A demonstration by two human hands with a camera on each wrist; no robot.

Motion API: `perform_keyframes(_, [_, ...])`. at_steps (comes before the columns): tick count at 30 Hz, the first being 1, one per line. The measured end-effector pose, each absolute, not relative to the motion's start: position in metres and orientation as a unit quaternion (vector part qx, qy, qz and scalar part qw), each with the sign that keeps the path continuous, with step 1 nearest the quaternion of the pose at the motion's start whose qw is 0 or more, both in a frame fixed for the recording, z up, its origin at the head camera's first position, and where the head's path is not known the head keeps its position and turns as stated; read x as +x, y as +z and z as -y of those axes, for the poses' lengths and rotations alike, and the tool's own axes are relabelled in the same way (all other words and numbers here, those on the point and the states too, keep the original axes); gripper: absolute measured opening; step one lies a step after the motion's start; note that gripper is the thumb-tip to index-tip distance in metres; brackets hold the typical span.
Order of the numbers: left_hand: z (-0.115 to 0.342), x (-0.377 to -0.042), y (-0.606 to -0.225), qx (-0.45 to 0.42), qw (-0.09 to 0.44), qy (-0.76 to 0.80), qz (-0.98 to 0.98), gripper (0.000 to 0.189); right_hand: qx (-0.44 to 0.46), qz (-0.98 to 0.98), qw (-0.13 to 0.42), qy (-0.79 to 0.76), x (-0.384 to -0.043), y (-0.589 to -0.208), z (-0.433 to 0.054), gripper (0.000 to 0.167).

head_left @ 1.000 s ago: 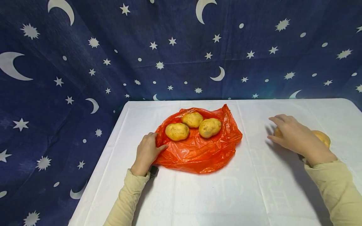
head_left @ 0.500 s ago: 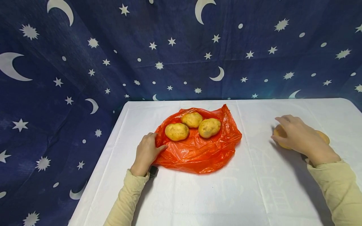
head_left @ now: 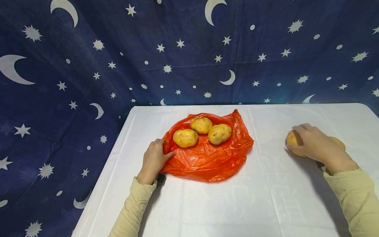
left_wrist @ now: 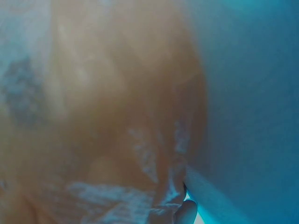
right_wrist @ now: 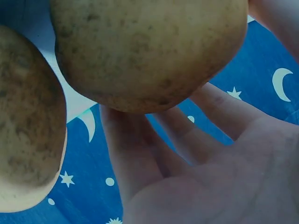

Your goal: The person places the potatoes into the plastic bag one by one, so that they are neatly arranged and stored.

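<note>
A red plastic bag [head_left: 204,166] lies spread on the table with three potatoes on its inner side: a left one [head_left: 185,138], a back one [head_left: 201,125] and a right one [head_left: 219,134]. My left hand [head_left: 153,161] holds the bag's left edge, thumb over the plastic. Blurred bag film [left_wrist: 103,112] fills much of the left wrist view. Over at the right, my right hand [head_left: 318,146] grips a potato [head_left: 292,141], its fingers and thumb around the sides. Another potato [right_wrist: 28,126] sits beside it in the right wrist view, partly hidden under the hand in the head view.
A white cloth covers the table [head_left: 225,207]. Behind and to the left hangs a dark blue curtain [head_left: 183,52] with moons and stars. A small black device [head_left: 161,179] sits at the left wrist.
My right hand has shifted slightly right and closed in around the potato, more of which now shows. The left hand, the bag and its three potatoes stay as they were.
</note>
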State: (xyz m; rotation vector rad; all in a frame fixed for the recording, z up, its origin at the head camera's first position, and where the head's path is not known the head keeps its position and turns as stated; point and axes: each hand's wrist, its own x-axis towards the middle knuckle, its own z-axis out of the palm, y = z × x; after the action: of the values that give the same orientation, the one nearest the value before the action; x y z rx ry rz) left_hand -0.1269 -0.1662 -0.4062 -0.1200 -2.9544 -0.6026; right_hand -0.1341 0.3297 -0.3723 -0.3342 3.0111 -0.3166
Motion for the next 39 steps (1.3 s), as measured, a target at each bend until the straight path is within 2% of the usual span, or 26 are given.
perform_keyframes(11, [0.167, -0.127, -0.407, -0.041, 0.063, -0.201, 0.977, 0.058, -0.119, -0.986, 0.055, -0.106, -0.135, -0.371, -0.329, 0.068])
perform_keyframes(21, [0.167, -0.127, -0.407, -0.040, 0.061, -0.197, 0.978, 0.058, -0.157, -0.981, -0.005, -0.118, -0.135, -0.372, -0.324, 0.061])
perform_keyframes(28, [0.167, -0.127, -0.407, -0.039, 0.059, -0.196, 0.978, 0.058, -0.159, -0.980, -0.007, -0.119, -0.137, -0.366, -0.315, 0.063])
perform_keyframes(39, [0.167, -0.127, -0.406, -0.037, 0.057, -0.198, 0.978, 0.057, -0.184, -0.973, -0.043, -0.131, -0.137, -0.359, -0.297, 0.062])
